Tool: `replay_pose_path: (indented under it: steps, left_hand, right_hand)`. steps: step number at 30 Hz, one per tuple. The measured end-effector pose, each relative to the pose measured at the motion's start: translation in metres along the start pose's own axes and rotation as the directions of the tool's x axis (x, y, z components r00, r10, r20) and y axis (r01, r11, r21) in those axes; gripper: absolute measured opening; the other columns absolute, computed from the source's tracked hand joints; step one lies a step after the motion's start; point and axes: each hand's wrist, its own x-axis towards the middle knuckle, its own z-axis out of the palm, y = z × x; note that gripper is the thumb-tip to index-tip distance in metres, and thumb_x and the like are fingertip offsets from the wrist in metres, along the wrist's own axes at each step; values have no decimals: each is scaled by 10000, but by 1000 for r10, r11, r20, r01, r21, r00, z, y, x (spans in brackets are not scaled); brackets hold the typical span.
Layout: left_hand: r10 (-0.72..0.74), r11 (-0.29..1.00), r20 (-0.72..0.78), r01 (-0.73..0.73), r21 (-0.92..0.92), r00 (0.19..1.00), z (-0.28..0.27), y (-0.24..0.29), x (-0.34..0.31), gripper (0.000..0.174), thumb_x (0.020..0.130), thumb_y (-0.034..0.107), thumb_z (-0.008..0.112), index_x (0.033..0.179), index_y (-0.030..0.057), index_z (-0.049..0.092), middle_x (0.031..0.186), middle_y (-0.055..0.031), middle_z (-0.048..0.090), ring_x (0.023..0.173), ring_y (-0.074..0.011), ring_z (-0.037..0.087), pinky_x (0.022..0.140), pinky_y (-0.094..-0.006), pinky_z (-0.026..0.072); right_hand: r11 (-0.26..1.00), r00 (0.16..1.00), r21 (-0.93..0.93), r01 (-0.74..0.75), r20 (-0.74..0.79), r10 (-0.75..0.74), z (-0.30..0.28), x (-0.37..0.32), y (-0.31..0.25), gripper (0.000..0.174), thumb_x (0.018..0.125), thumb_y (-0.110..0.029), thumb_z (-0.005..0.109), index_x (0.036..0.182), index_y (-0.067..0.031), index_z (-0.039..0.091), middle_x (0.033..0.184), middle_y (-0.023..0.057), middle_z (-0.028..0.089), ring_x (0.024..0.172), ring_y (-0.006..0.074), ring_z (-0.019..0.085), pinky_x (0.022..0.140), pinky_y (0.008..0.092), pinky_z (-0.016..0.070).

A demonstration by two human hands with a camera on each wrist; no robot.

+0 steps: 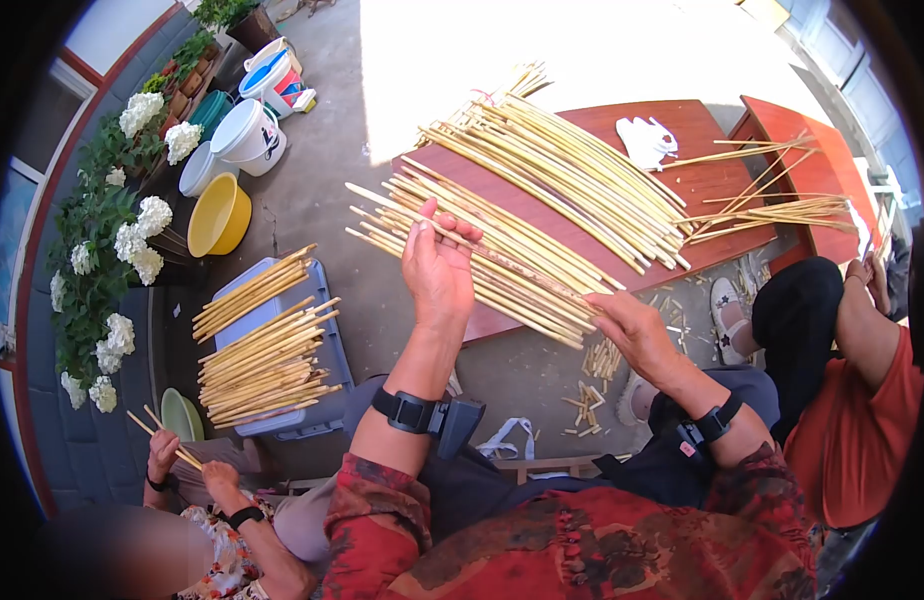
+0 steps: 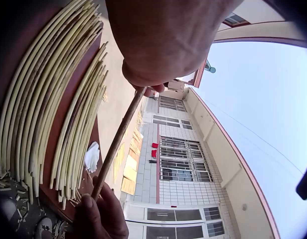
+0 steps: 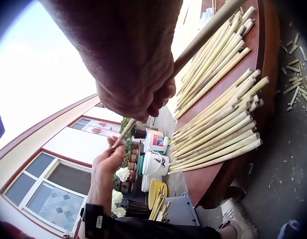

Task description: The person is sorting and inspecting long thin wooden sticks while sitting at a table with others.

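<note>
A long brownish stick (image 2: 118, 142) is held lengthwise between both hands, above a pile of pale yellow sticks (image 1: 542, 275). My left hand (image 1: 442, 265), palm turned up, pinches its far-left end between thumb and fingers. At the other end, the thumb and fingers of my right hand (image 1: 637, 335) grip it near the front ends of the pile. A second, larger bundle of sticks (image 1: 562, 170) lies behind on the reddish-brown table (image 1: 672, 120). In the right wrist view the stick passes behind the right hand, which hides part of it.
A white glove (image 1: 645, 142) and thinner sticks (image 1: 782, 215) lie on the right. Cut pieces (image 1: 587, 405) litter the floor. Shorter sticks (image 1: 262, 365) lie across a blue-grey crate (image 1: 337, 350) at left, near a yellow basin (image 1: 222, 215). People sit on both sides; one holds sticks.
</note>
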Motion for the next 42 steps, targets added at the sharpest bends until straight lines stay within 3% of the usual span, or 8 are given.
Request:
replay_pose_path:
  steps: [5,10,15,23,28,33,37,42]
  left_hand:
    - [-155,986,12,154,61,988,5,-20,-14,282,905,130,318,1122,-32,397,840,-91,499,817,-216,522,763,-398,464]
    - [48,999,-113,-50,-18,992,-11,21,22,299,900,124,295,1129,-55,365,828,-87,487,762,-186,513,754,-378,475]
    - [81,994,-167,-93,-63,983,-15,31,24,292,899,120,293,1116,-50,387,812,-79,479,743,-180,503,750,-377,471]
    - [-180,983,-61,182,27,982,4,-14,-14,303,911,137,285,1135,-54,354,838,-102,477,800,-221,515,771,-371,454]
    - [3,997,-215,-19,-73,977,-17,32,28,274,904,122,308,1090,-46,417,821,-75,475,760,-182,496,813,-394,447]
    - [56,989,-257,-89,-115,965,-27,45,31,300,904,133,304,1123,-51,396,823,-72,468,757,-161,496,766,-381,464]
    - [-89,996,-48,89,-15,995,1,0,-7,284,908,118,308,1126,-45,391,880,-89,476,832,-192,505,802,-389,451]
    - [-246,969,-17,246,9,969,11,-27,-25,269,905,115,343,1113,-48,393,849,-83,488,825,-201,518,782,-389,459]
  right_hand:
    - [987,998,-162,20,-56,-29,-1,5,-2,299,734,-50,590,1027,-95,549,750,108,521,663,291,545,553,342,437]
    - [966,992,-241,96,-56,-113,-6,1,-3,322,716,-39,599,1027,-107,554,697,96,491,617,274,539,514,342,431]
    - [935,982,-322,148,-64,-177,-8,1,-4,333,699,-30,609,1017,-117,562,661,70,466,571,241,524,489,324,424]
    - [891,960,-417,179,-123,-251,-3,10,-10,358,677,-11,613,1015,-119,566,642,47,461,597,201,510,472,311,417]
    - [880,949,-414,235,-100,-300,-8,6,-8,362,668,2,609,1013,-102,571,650,40,477,594,193,510,480,298,419]
    - [875,939,-397,277,-80,-333,-10,5,-5,362,663,10,606,1007,-99,579,650,29,486,593,185,510,487,292,421]
    - [881,941,-404,247,-118,-318,-6,14,-4,362,660,5,608,1004,-102,578,662,43,488,590,197,506,492,297,423]
    - [918,974,-365,157,-96,-205,-1,18,-12,348,694,-8,594,1026,-105,558,705,76,499,623,238,521,518,323,434]
